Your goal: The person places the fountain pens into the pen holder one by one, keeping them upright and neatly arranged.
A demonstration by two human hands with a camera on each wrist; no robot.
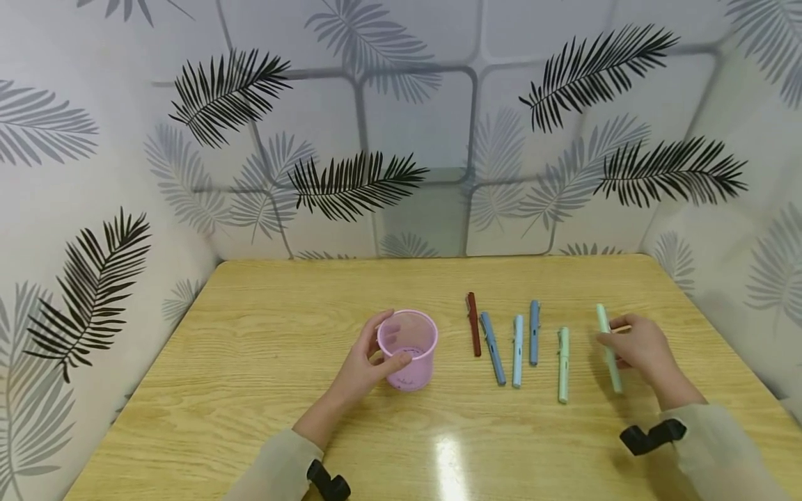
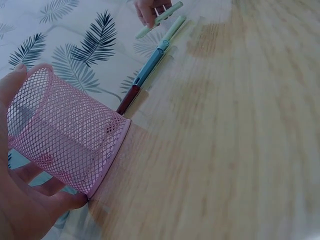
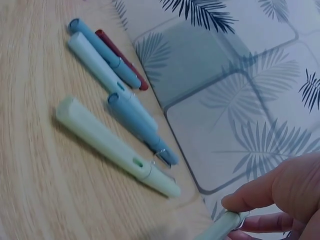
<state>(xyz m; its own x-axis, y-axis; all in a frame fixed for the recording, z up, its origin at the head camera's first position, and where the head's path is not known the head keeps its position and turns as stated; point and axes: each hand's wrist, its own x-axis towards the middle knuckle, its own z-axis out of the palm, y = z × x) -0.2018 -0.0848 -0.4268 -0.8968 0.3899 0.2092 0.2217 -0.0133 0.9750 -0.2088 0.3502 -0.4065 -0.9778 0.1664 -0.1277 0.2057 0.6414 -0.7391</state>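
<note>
Nearest, two pale sleeves [image 1: 276, 465] reached in from the lower edge, each with a black wrist mount [image 1: 654, 437]. The left hand [image 1: 362, 363] was curled round the near left side of a pink mesh cup [image 1: 418, 370], its thumb at the front; the cup stood upright on the wooden tabletop [image 1: 269, 327]. At the far right of the row of pens, the right hand [image 1: 640, 346] pinched a mint pen [image 1: 612, 365] between thumb and fingers, lifted off the wood. Between the hands lay a pale green pen [image 1: 563, 367], then, a little farther off, a light blue pen [image 1: 517, 353], a slanting blue pen [image 1: 493, 351], a straighter blue pen [image 1: 535, 334] and a dark red pen [image 1: 474, 327]. Behind everything rose a leaf-printed wall [image 1: 420, 125].
</note>
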